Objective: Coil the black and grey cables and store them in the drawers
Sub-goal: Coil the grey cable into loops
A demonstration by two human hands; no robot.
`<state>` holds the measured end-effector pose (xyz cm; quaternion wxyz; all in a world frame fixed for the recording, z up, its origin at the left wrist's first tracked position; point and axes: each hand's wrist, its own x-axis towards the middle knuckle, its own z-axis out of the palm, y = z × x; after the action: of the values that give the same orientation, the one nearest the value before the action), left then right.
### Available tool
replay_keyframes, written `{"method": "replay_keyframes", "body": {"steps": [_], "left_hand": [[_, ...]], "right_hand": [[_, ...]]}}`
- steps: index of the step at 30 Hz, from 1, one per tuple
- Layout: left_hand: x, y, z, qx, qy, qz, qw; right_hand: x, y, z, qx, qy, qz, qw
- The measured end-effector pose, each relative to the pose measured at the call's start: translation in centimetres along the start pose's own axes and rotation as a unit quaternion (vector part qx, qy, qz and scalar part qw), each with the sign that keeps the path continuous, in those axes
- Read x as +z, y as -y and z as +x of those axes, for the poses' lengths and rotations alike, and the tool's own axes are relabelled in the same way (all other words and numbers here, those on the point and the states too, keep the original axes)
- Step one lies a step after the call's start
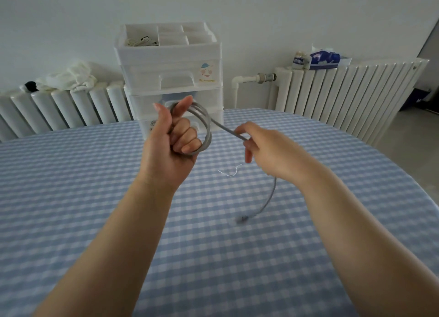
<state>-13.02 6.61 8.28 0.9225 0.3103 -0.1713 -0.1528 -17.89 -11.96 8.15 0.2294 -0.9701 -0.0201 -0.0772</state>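
My left hand [171, 138] is raised over the table and grips several loops of the grey cable [207, 126]. A straight run of cable leads from the coil to my right hand [263, 148], which pinches it. Below my right hand the loose tail [269, 198] hangs down, and its blurred plug end [241, 219] is just above the cloth. The white drawer unit [171, 79] stands at the table's far edge behind my hands, its drawers shut. No black cable shows on the table.
The table wears a blue-and-white checked cloth [95, 198]. A thin white thread [229, 173] lies on it near my right hand. The drawer unit's open top tray [142, 40] holds small cords. Radiators [344, 95] line the wall behind, with cloth and packets on top.
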Motion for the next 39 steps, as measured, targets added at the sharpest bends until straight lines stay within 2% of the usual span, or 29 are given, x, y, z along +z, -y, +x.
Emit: {"method": "replay_keyframes", "body": {"steps": [3,9,14,16,19,21,24,28,33,39], "left_hand": [[0.5,0.0,-0.3,0.010,-0.014,0.048,0.999],[1.1,0.8,-0.5,0.080,-0.068,0.197,0.975],[1.1,1.3,-0.9,0.129,-0.085,0.260,0.953],[0.8,1.2,-0.7,0.143,-0.088,0.268,0.949],[0.4,0.7,-0.4,0.141,-0.113,0.223,0.958],[-0.2,0.1,-0.1,0.120,-0.131,0.172,0.969],[-1.2,-0.8,0.3,0.085,-0.121,0.096,0.984],[-2.0,-1.4,0.7,0.054,-0.129,0.025,0.990],[-2.6,-1.8,1.3,0.041,-0.134,-0.015,0.990],[-2.9,-1.6,1.6,0.023,-0.151,-0.026,0.988]], "right_hand": [[0.4,0.1,0.0,0.040,0.067,0.137,0.987],[1.4,1.6,-0.4,0.057,0.135,0.271,0.951],[3.0,3.1,-0.7,0.059,0.184,0.336,0.922],[3.1,3.2,-0.8,0.051,0.174,0.352,0.918],[2.9,3.1,-0.8,0.018,0.104,0.316,0.943],[2.9,2.8,-0.8,-0.013,0.079,0.226,0.971],[2.9,2.3,-1.0,-0.061,0.091,0.084,0.990],[3.1,1.8,-0.8,-0.113,0.088,-0.037,0.989],[3.8,1.0,0.1,-0.123,0.046,0.022,0.991],[3.7,-0.4,0.7,-0.086,0.086,0.120,0.985]]}}
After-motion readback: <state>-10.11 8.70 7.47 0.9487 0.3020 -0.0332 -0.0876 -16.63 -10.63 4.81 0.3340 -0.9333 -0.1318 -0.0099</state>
